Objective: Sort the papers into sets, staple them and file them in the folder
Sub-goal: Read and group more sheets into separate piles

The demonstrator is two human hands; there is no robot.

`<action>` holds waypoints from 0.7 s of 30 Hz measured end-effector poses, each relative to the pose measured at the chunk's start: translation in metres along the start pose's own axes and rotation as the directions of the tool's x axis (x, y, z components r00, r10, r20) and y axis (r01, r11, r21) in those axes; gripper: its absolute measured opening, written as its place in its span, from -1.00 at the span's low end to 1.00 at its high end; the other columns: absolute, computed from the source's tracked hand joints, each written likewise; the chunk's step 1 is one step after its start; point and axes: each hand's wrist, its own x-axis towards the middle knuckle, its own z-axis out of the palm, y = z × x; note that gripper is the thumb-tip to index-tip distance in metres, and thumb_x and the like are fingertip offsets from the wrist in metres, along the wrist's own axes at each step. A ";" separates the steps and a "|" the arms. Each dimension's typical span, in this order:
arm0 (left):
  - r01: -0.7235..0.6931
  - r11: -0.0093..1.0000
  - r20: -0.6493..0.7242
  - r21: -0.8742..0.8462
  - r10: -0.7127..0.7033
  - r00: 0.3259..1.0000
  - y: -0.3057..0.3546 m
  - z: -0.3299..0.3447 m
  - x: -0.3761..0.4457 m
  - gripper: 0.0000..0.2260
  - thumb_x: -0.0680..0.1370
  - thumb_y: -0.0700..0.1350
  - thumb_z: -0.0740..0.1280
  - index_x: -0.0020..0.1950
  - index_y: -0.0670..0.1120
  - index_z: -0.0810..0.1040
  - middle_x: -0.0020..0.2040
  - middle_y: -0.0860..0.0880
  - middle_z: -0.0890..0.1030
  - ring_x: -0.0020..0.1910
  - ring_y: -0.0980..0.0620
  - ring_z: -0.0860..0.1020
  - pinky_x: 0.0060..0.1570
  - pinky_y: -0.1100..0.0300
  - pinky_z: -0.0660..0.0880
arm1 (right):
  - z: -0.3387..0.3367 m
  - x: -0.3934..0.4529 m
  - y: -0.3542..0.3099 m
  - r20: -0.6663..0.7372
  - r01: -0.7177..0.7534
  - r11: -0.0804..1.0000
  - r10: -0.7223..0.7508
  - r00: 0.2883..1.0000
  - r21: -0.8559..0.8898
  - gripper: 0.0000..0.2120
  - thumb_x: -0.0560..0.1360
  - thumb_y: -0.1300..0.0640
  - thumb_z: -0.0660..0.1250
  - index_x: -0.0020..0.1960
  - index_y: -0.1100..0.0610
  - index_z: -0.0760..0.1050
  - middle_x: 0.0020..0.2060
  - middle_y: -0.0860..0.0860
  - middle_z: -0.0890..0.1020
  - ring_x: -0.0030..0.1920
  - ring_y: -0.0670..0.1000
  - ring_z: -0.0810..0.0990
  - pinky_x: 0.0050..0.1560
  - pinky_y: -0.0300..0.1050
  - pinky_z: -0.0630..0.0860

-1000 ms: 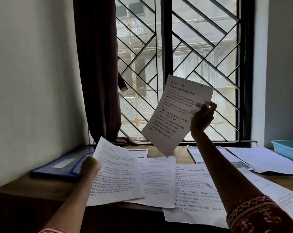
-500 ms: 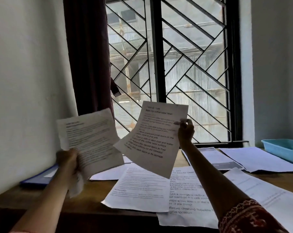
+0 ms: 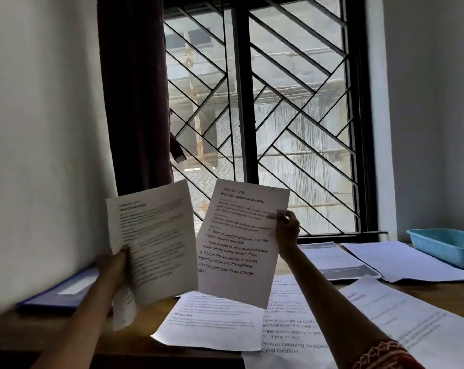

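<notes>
Now both hands are up: the left hand point(image 3: 113, 262) grips a white printed sheet point(image 3: 156, 241) at its lower edge, the right hand point(image 3: 288, 230) pinches the white "Wipe the coffee table clean" page point(image 3: 239, 243) by its side. Each thin sheet hangs from one grip, so either could flop or slip onto the loose papers point(image 3: 212, 320) covering the wooden table point(image 3: 65, 331), muddling the sets. The blue folder point(image 3: 65, 291) waits far left.

Two printed sheets point(image 3: 156, 243) point(image 3: 241, 241) aloft, side by side — more papers point(image 3: 212, 323) flat below
</notes>
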 end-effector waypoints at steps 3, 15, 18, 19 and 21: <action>-0.005 0.998 0.051 0.066 0.002 0.999 -0.008 0.017 0.001 -0.59 0.54 -0.21 0.32 0.34 -0.35 0.37 0.29 -0.23 0.45 0.23 -0.18 0.46 0.14 0.10 0.39 | 0.001 -0.004 0.008 0.059 -0.031 0.999 0.029 0.998 0.033 -0.81 0.56 0.25 0.18 -0.18 0.05 0.45 -0.12 0.17 0.67 -0.20 0.11 0.59 -0.18 0.02 0.56; -0.032 0.988 0.277 0.148 -0.010 0.961 -0.036 0.069 -0.023 -0.73 0.54 -0.35 0.27 0.23 -0.37 0.47 -0.12 -0.15 0.55 -0.34 0.00 0.45 -0.31 0.22 0.38 | 0.010 -0.022 0.024 0.233 -0.074 0.994 0.052 0.971 0.084 -0.76 0.58 0.30 0.17 -0.22 0.11 0.47 -0.17 0.18 0.60 -0.22 0.10 0.55 -0.22 -0.04 0.54; 0.004 0.987 0.309 0.162 -0.055 0.949 -0.042 0.070 -0.023 -0.74 0.54 -0.33 0.28 0.20 -0.40 0.47 -0.24 -0.08 0.54 -0.31 -0.02 0.48 -0.27 0.19 0.43 | 0.013 -0.024 0.024 0.241 -0.063 0.995 0.044 0.970 0.073 -0.76 0.58 0.30 0.17 -0.22 0.11 0.47 -0.20 0.14 0.58 -0.22 0.09 0.53 -0.21 -0.07 0.49; 0.009 0.985 0.322 0.173 -0.066 0.944 -0.044 0.071 -0.022 -0.74 0.54 -0.32 0.28 0.20 -0.39 0.48 -0.24 -0.09 0.54 -0.31 -0.03 0.49 -0.26 0.18 0.44 | 0.014 -0.024 0.026 0.245 -0.056 0.996 0.037 0.969 0.070 -0.76 0.57 0.31 0.17 -0.22 0.11 0.47 -0.20 0.15 0.58 -0.19 0.09 0.53 -0.17 -0.04 0.49; 0.015 0.980 0.360 0.198 -0.087 0.929 -0.045 0.073 -0.023 -0.76 0.54 -0.30 0.28 0.19 -0.37 0.48 -0.23 -0.12 0.55 -0.30 -0.05 0.51 -0.27 0.14 0.47 | 0.017 -0.024 0.028 0.264 -0.050 0.997 0.032 0.964 0.062 -0.76 0.57 0.31 0.16 -0.21 0.12 0.48 -0.20 0.14 0.57 -0.16 0.11 0.53 -0.12 -0.01 0.48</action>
